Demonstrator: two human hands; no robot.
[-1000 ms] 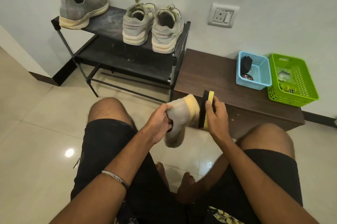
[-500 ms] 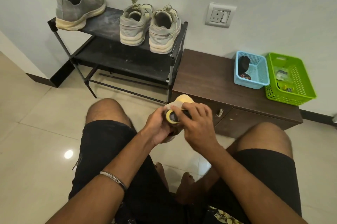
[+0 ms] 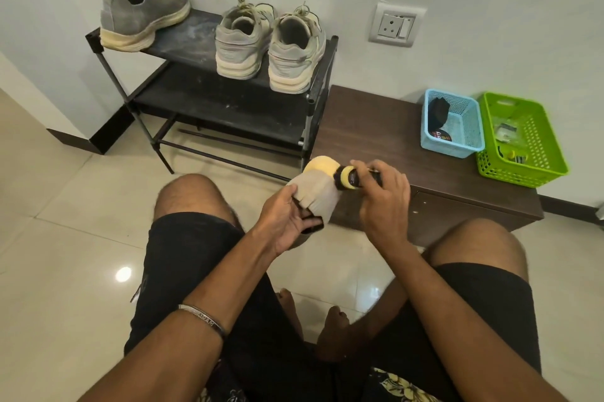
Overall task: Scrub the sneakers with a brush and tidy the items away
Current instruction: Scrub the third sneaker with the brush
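Seated person viewed from above, knees apart over a glossy tiled floor. A grey slip-on sneaker with a yellowed sole is held between the knees, toe raised toward the low dark wooden cabinet. The left hand is closed around the sneaker's collar, with the fingers tucked into the opening and the thumb laid on the grey upper. The right hand is clenched around a black-and-yellow brush, whose yellow end is pressed against the sneaker where the upper meets the sole. A metal bangle is worn on the left wrist.

On the top shelf of the black shoe rack, the matching grey slip-on sneaker is placed at the left end, heel outward. A pair of laced grey-green sneakers stands at the right end, heels outward, the two shoes just beside each other. The lower shelf is seen beneath them.

On the far right of the cabinet top, a blue basket containing a dark item is set touching a green basket holding small objects too blurred to identify. A wall socket is mounted above the cabinet, on the pale wall.
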